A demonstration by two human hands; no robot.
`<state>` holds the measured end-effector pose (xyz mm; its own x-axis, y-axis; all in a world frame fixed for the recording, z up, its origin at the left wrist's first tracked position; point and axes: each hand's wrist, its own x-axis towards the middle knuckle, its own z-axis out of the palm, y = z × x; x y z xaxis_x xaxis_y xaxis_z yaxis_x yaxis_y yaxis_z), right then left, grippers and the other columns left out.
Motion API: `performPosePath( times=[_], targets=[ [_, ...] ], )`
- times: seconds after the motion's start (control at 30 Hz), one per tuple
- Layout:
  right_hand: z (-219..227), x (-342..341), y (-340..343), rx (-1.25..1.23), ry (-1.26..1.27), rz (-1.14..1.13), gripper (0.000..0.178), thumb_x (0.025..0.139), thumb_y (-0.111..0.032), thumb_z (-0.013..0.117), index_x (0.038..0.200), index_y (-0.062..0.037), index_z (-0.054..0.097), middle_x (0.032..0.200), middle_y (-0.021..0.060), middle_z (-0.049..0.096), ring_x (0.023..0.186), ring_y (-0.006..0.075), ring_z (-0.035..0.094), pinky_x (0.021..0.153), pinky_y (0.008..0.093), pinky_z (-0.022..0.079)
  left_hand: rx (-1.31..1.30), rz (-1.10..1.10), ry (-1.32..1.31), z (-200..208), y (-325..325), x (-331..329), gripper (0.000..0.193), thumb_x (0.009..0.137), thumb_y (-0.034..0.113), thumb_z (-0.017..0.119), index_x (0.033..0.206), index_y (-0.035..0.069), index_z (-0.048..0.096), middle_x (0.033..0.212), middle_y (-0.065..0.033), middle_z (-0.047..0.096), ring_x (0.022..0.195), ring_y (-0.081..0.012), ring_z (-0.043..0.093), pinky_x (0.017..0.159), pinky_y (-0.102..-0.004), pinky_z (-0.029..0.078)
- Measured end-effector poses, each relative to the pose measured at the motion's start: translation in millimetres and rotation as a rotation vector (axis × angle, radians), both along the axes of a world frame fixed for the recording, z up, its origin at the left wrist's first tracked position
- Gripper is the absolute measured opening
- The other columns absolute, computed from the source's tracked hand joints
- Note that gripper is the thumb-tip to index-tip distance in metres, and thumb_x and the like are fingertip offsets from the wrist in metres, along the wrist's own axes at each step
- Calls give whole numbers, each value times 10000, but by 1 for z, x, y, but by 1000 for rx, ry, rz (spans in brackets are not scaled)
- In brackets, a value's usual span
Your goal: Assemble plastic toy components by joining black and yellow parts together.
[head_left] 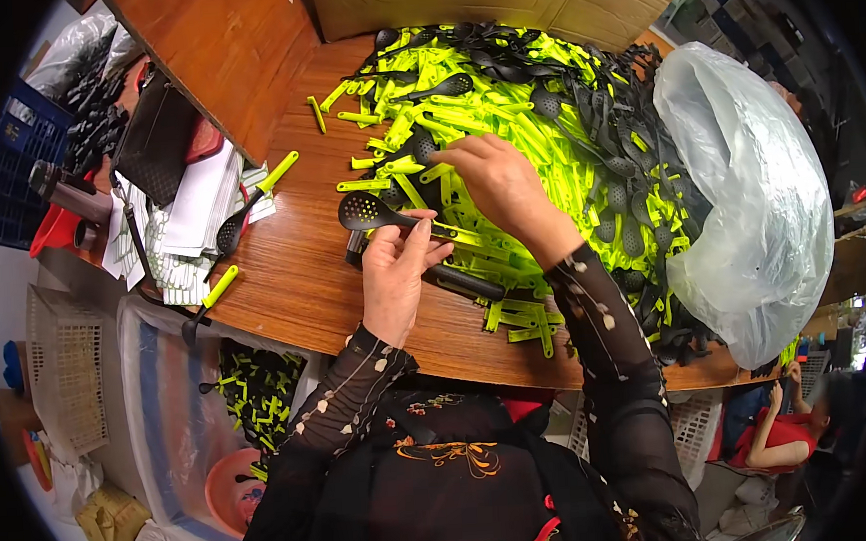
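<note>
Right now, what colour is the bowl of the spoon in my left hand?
The perforated spoon bowl is black, best seen in the head view.

The left grip (393, 284) holds a black perforated spoon (376, 214) beside heaped lime-green handles (568, 187).

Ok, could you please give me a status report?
Left hand holding black perforated spoon. Right hand over green handles, grip unclear. Black bar lying near left hand.
</note>
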<state>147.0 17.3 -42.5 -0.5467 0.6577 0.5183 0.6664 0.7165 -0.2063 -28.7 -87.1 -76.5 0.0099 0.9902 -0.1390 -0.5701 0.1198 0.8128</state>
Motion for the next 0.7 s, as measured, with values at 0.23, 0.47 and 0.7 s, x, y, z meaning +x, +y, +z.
performPosePath(
  times=[0.23,0.47,0.7],
  targets=[
    [6,19,-6,-439,-175,-41,223,876,-65,674,1074,-74,776,1055,110,730,938,318,697,815,407,563,-120,8,-83,-13,7,-9,223,1057,165,619,1205,0,641,1079,-69,655,919,-144,700,864,-298,626],
    [3,20,45,-218,30,-150,186,955,-159,658,1063,-53,766,1011,168,750,970,356,701,865,446,546,-16,-47,-67,2,23,6,225,1060,166,615,1216,6,642,1079,-41,651,914,-126,690,865,-285,616],
    [-23,-9,74,-363,-93,-261,231,929,-256,675,1052,-89,778,1002,161,751,937,378,704,835,456,560,16,-37,-57,-9,33,10,224,1053,166,628,1210,10,663,1113,-49,679,949,-119,689,892,-288,606]
  ],
)
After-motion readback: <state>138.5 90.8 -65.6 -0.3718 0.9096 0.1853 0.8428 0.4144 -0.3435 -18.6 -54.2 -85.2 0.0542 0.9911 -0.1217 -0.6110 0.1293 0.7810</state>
